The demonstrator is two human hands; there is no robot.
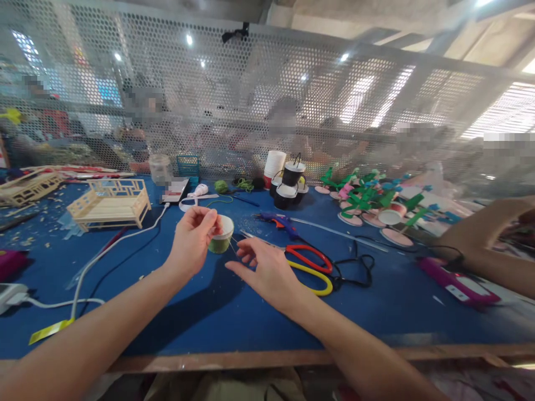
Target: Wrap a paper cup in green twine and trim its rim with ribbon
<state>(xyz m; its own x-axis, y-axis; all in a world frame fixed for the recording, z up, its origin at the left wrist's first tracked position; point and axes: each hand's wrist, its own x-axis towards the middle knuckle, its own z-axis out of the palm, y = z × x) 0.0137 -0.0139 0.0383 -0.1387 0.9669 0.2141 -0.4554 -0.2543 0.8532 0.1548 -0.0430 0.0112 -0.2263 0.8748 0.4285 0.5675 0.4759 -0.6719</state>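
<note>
A small paper cup (220, 243), white at the top with a green band wound round it, is in front of me. My left hand (193, 236) is closed in a pinch at the cup's left rim. What its fingertips grip, if anything, I cannot make out. On the cup's other side, my right hand (267, 270) has its fingers apart and slightly curled. A thin pale strand (233, 247) shows between the cup and the right fingertips. Scissors (309, 259) with red and yellow handles lie partly behind the right hand.
A blue glue gun (284, 224) and a clear stick (338, 234) lie beyond. Black-and-white cups (286, 196), green yarn (220, 186) and artificial flowers (376, 195) stand farther back. A small wooden bed frame (111, 206) and white cable (119, 239) are left. Another person's arm (480, 248) rests at right.
</note>
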